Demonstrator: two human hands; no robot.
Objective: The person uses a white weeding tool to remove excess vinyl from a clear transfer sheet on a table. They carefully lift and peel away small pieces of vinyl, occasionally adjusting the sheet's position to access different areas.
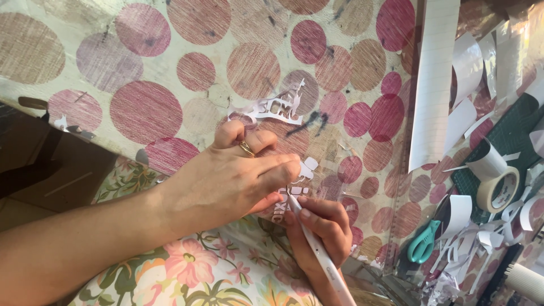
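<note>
Head view: nearest the camera, the right hand [320, 226] is closed round a white tool [317, 249], held like a pen with its tip down among white cut-out letters [292, 190] on a clear sheet [362, 164], a grip that suits fine picking. Just above it the left hand [238, 175], a gold ring [247, 149] on one finger, lies across the sheet with fingers bent and fingertips pressed beside the tip, seemingly to pin the film flat; it grips nothing I can make out. Under both is a floral cloth [187, 272], then a table cover of red circles [141, 107]. Farther up lies a peeled white scrap [277, 107]. To the right, well apart, sit teal scissors [424, 241], a tape roll [501, 184] and paper strips [470, 238], within reach but out of the way.
</note>
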